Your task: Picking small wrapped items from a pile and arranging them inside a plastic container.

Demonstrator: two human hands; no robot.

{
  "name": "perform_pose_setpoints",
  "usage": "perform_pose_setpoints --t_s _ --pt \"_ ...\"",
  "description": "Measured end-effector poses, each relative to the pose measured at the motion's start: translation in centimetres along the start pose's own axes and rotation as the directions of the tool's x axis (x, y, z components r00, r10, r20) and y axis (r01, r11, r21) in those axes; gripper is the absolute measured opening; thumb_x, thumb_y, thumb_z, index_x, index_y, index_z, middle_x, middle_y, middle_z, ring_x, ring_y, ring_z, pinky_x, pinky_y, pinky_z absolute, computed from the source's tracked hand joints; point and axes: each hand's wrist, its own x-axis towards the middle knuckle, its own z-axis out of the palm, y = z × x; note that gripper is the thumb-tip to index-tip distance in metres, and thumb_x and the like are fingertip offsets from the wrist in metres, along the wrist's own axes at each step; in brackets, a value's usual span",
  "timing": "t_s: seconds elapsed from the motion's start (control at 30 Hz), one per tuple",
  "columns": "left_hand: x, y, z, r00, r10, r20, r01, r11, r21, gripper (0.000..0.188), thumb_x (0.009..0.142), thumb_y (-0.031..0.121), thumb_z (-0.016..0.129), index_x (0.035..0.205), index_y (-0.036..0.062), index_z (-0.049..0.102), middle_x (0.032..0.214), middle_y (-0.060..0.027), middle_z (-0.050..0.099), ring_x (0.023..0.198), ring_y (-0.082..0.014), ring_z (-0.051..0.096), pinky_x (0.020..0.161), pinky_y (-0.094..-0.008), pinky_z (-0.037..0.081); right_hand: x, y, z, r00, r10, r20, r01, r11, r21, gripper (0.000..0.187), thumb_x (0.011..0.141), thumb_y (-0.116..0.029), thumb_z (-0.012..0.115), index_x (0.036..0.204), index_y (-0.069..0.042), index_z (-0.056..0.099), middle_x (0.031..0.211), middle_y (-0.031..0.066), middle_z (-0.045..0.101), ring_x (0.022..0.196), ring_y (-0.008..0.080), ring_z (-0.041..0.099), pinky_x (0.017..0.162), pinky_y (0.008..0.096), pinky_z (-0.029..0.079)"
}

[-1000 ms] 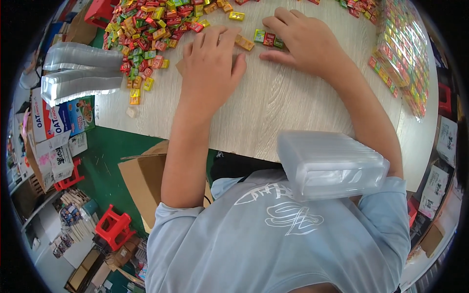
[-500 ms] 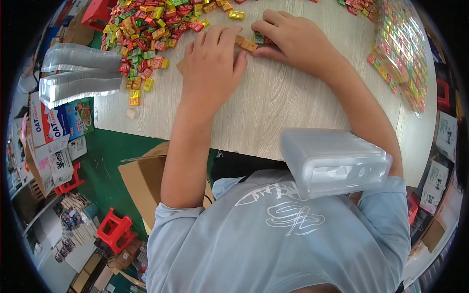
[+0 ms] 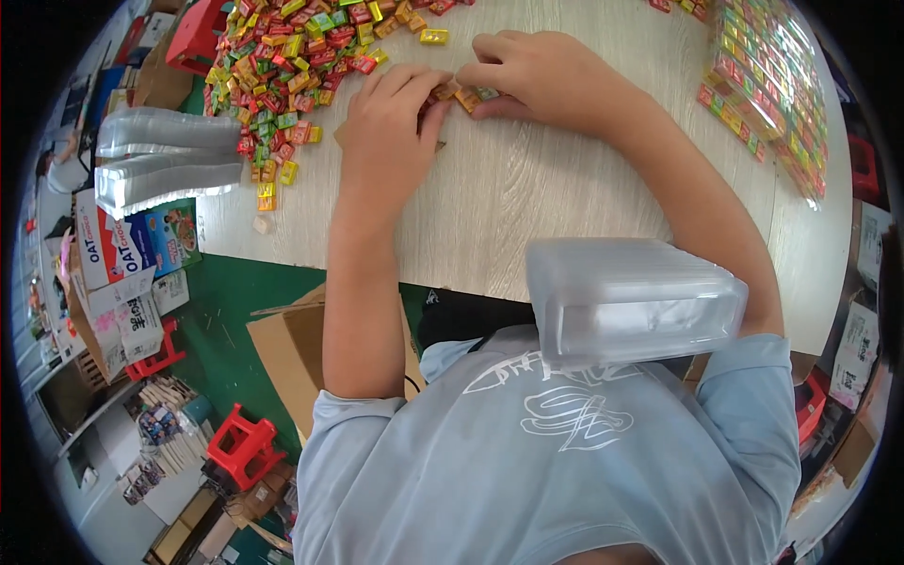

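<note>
My left hand rests palm down on the table, its fingers curled over the end of a short row of small wrapped candies. Facing it, my right hand pinches the other end between thumb and fingers. An orange candy pack shows in the narrow gap between the hands, with a bit of green beside it. The fingers cover the rest of the row. A brown flat piece peeks out beneath my left hand. Close by on the left spreads a heap of red, yellow, green and orange candy packs.
Clear plastic trays lie nested at the table's left edge. Another stack of clear trays stands at the near edge, beside my right forearm. At the right sits a clear-wrapped block of candy packs. An open cardboard box is below the table.
My right hand has moved left, closer to my left hand, narrowing the gap. Less of the candy row shows between them. The whole view has shifted slightly.
</note>
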Motion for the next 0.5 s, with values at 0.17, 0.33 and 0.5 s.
perform_pose_setpoints --t_s 0.17,0.33,0.5 --pt "-0.1 0.9 -0.9 0.998 -0.030 0.061 0.031 0.999 -0.030 0.034 0.088 0.006 0.073 0.122 0.0077 0.071 0.114 -0.0083 0.072 0.106 -0.0329 0.064 0.094 -0.0434 0.051 -0.9 1.0 -0.4 0.998 0.065 -0.008 -0.065 0.997 -0.032 0.031 0.096 -0.039 0.070 0.111 -0.013 0.065 0.101 0.0068 0.063 0.095 0.0279 0.069 0.075 0.0419 0.057" --pt "0.2 1.9 -0.7 0.998 -0.054 0.043 0.056 0.997 -0.046 0.046 0.088 0.011 0.075 0.134 0.0118 0.067 0.117 -0.0094 0.072 0.107 -0.0323 0.064 0.098 -0.0431 0.049 -0.3 0.3 -0.2 0.999 0.043 0.004 -0.043 0.999 -0.001 0.032 0.096 -0.041 0.069 0.110 -0.013 0.064 0.101 0.0071 0.063 0.095 0.0284 0.069 0.076 0.0426 0.057" --pt "-0.5 0.0 -1.6 0.996 -0.077 0.053 0.079 0.996 -0.030 0.043 0.086 0.017 0.073 0.128 0.0107 0.067 0.112 -0.0089 0.070 0.109 -0.0329 0.061 0.099 -0.0467 0.046 -0.2 1.5 -1.2 0.986 0.148 -0.075 -0.144 0.988 0.052 0.031 0.099 -0.035 0.068 0.118 -0.010 0.067 0.110 0.0110 0.065 0.100 0.0336 0.066 0.081 0.0448 0.053"
